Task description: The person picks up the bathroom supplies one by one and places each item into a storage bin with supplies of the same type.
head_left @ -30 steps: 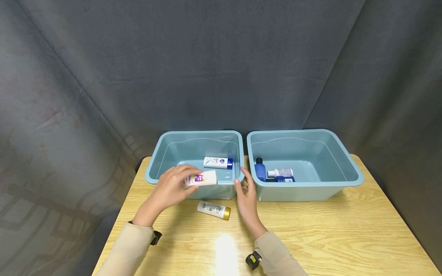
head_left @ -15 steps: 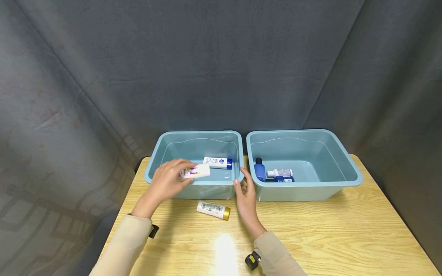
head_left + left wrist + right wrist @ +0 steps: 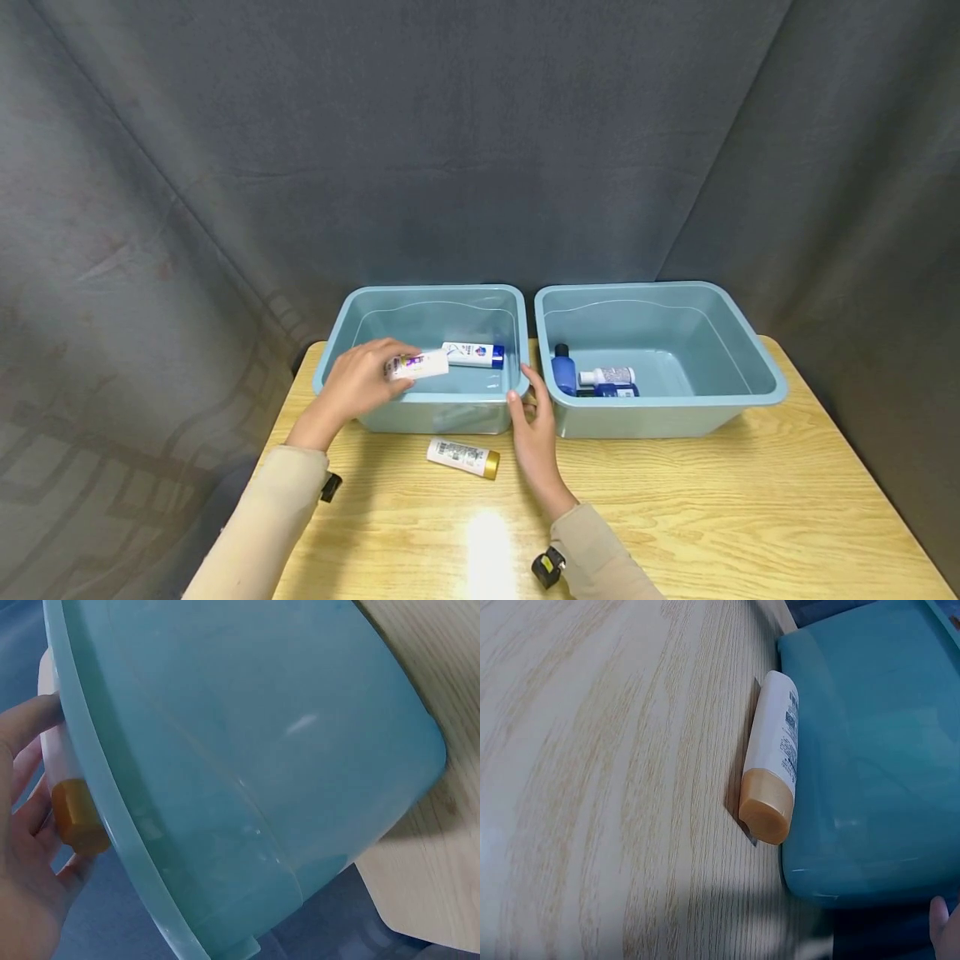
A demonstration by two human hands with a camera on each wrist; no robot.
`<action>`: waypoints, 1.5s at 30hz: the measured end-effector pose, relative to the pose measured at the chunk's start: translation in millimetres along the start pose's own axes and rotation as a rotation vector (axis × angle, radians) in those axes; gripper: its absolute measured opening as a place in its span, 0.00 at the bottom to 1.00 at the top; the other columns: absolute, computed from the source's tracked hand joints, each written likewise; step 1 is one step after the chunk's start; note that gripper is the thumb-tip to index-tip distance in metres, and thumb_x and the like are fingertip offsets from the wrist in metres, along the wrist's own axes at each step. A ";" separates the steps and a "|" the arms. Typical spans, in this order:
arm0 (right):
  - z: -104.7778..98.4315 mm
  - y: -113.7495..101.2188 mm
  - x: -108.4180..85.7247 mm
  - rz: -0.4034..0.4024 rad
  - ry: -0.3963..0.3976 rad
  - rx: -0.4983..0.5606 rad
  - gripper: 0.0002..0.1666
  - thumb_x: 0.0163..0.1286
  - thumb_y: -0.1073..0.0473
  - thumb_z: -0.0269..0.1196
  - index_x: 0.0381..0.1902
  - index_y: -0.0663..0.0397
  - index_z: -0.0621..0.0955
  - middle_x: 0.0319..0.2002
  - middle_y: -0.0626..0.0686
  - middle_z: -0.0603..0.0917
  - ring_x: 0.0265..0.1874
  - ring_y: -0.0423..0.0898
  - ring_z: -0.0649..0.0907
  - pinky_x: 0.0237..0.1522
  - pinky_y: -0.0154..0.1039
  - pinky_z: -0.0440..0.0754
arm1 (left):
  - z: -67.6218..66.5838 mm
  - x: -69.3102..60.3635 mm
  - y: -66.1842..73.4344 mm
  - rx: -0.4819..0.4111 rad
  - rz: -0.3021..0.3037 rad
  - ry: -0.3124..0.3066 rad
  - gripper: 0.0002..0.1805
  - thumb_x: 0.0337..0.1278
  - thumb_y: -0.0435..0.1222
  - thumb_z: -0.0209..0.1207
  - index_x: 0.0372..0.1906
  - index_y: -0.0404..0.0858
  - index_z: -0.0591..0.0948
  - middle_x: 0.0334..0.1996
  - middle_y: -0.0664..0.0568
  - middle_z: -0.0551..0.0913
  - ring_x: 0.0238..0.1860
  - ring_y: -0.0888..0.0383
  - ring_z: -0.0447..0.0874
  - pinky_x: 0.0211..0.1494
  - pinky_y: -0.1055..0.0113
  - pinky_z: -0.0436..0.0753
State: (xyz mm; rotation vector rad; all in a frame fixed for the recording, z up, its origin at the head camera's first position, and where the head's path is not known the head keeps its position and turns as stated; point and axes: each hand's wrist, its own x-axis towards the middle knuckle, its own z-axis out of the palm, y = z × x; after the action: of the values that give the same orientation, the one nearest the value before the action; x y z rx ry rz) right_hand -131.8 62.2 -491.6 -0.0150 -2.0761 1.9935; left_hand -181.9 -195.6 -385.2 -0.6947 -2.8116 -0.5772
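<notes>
My left hand holds a white bottle with a purple label above the front rim of the left blue plastic bin. In the left wrist view, the bottle's gold cap lies near the palm, with the bin rim partly in front. My right hand grips the left bin's front right corner, thumb in front and index finger along the side. Inside that bin lies a white tube with a blue cap. A white tube with a gold cap lies on the table before it.
A second blue bin stands close on the right. It contains a blue bottle, a white bottle and a dark blue one partly hidden by the front wall. Both bins stand on a wooden table before a grey curtain.
My left hand has carried the white bottle left and farther back, over the left bin's opening, tilting it slightly. My right hand stays at the bin corner.
</notes>
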 end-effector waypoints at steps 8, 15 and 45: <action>-0.8 -17.0 -3.0 0.041 -0.013 -0.012 0.29 0.77 0.61 0.55 0.73 0.47 0.66 0.54 0.61 0.71 0.43 0.51 0.74 0.48 0.43 0.76 | -1.2 7.3 -5.8 -0.006 -0.027 -0.045 0.22 0.47 0.39 0.75 0.52 0.49 0.86 0.46 0.57 0.85 0.34 0.60 0.78 0.35 0.58 0.77; -3.4 -41.1 -9.2 0.045 -0.019 -0.012 0.28 0.77 0.62 0.54 0.73 0.52 0.66 0.55 0.60 0.72 0.44 0.52 0.74 0.46 0.41 0.77 | 0.5 12.7 -11.2 -0.022 -0.051 -0.108 0.23 0.49 0.41 0.74 0.54 0.49 0.85 0.49 0.56 0.85 0.38 0.58 0.80 0.39 0.56 0.79; -5.1 -37.2 -6.3 0.013 -0.018 0.003 0.28 0.77 0.63 0.55 0.72 0.55 0.66 0.61 0.59 0.71 0.45 0.49 0.73 0.50 0.48 0.75 | 11.5 20.5 -44.0 -0.041 -0.178 -0.209 0.24 0.50 0.39 0.73 0.55 0.43 0.84 0.51 0.49 0.84 0.44 0.53 0.82 0.48 0.52 0.79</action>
State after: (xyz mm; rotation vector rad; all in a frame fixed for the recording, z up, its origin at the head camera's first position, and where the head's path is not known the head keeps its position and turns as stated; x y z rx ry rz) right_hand -118.2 63.9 -456.1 -0.0096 -2.0892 2.0118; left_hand -221.9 -218.3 -404.3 -0.5438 -3.0869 -0.6275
